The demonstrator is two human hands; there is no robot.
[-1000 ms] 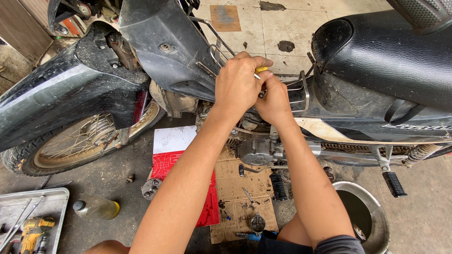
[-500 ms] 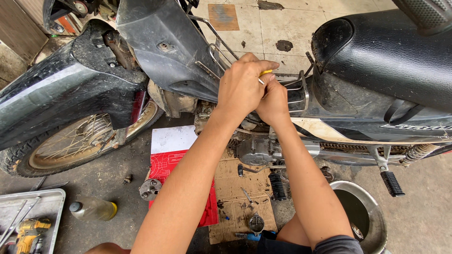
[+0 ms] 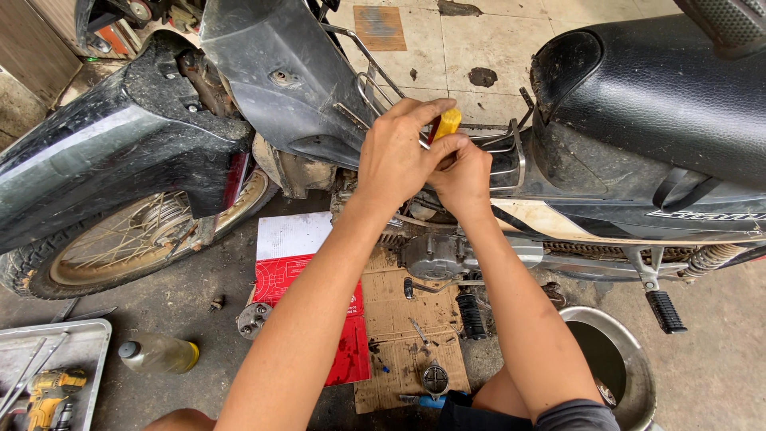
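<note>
Both hands at 12 o'clock over the black motorcycle's wire rack (image 3: 511,156). Left hand (image 3: 395,156) curled closed around yellow plastic-handled screwdriver (image 3: 447,124); right hand (image 3: 459,175) clasped beneath it, likely steadying the shaft. Clear plastic bottle (image 3: 158,353) at 8 o'clock.

Packaging on the floor under my arms

A flat red-and-white printed carton (image 3: 299,295) lies below the motorcycle, overlapping a brown cardboard sheet (image 3: 407,335); a plastic bottle (image 3: 158,354) with a yellow cap lies left of them

Beside one motorcycle (image 3: 319,104) were one bottle (image 3: 158,353), one metal tray (image 3: 84,339), one drill (image 3: 49,393), two footpegs (image 3: 664,311).
</note>
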